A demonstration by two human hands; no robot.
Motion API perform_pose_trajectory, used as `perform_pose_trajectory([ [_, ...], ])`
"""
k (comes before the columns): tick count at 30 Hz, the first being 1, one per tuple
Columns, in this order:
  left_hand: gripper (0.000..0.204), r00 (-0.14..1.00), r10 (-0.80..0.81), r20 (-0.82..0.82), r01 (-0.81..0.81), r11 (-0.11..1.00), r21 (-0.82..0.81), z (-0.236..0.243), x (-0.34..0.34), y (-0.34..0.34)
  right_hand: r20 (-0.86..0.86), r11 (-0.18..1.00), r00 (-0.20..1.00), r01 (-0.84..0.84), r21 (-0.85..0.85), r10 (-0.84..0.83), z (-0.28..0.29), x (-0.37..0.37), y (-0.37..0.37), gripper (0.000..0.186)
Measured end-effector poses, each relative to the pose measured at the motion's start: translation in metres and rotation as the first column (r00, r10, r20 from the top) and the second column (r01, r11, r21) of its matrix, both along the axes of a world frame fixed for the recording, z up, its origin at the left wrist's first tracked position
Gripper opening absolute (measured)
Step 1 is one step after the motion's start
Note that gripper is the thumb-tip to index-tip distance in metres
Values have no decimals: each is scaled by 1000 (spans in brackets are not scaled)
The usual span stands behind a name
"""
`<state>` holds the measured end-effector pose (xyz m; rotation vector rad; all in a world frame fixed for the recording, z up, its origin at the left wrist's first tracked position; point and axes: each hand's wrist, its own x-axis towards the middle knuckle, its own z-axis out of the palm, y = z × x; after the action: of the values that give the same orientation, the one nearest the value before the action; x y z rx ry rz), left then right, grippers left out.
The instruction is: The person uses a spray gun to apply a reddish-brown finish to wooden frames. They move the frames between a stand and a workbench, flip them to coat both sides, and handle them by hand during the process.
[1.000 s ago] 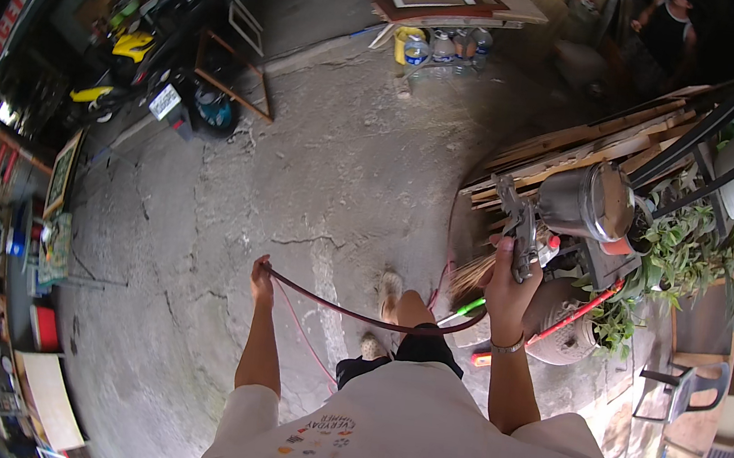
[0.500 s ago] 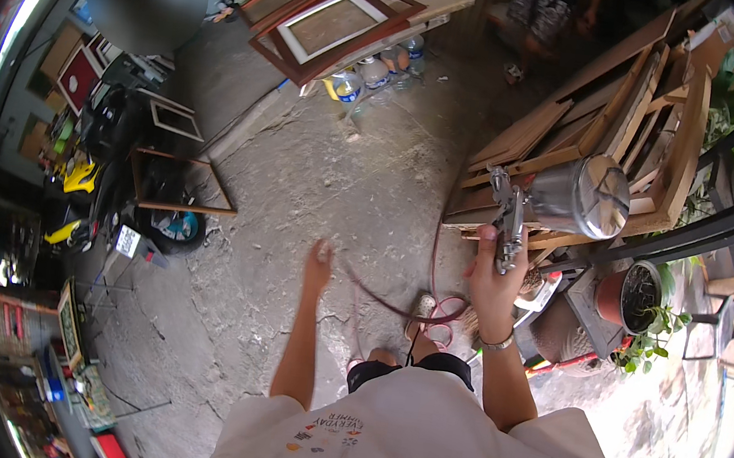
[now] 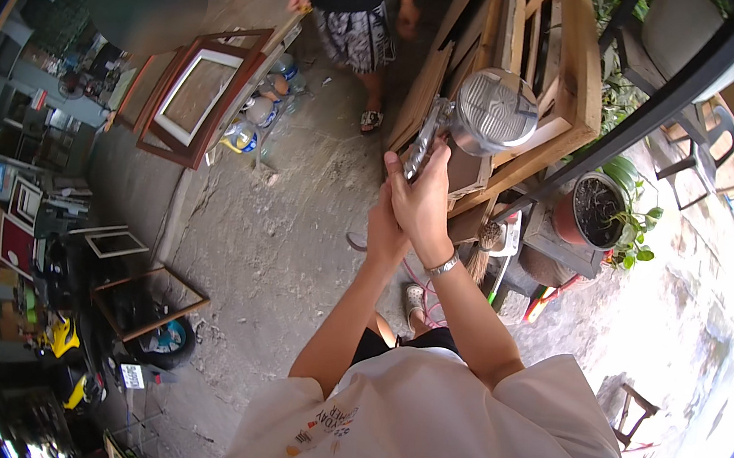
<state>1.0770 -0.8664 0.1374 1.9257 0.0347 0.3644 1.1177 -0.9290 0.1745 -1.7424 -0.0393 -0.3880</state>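
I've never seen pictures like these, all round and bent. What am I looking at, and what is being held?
There's no machine here, only a person working bare-handed. Each picture comes from a camera worn on the head, looking down through a very wide lens that bends straight edges. The right hand grips a spray gun with a silver cup; the left hand is close beside it, too hidden to tell what it holds. Picture frames lie on a table ahead, where another person stands. Wood and a potted plant are to the right.
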Motion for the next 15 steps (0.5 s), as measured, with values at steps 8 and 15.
perform_pose_trajectory([
  [8, 37, 973, -124, 194, 36, 914, 403, -36, 116, 32, -257, 928, 940, -287, -237, 225, -15, -39, -61, 50],
  [15, 36, 938, -288, 193, 184, 886, 426, -55, 217, -3, -608, 844, 781, -417, -337, 143, -104, -149, -101, 35],
])
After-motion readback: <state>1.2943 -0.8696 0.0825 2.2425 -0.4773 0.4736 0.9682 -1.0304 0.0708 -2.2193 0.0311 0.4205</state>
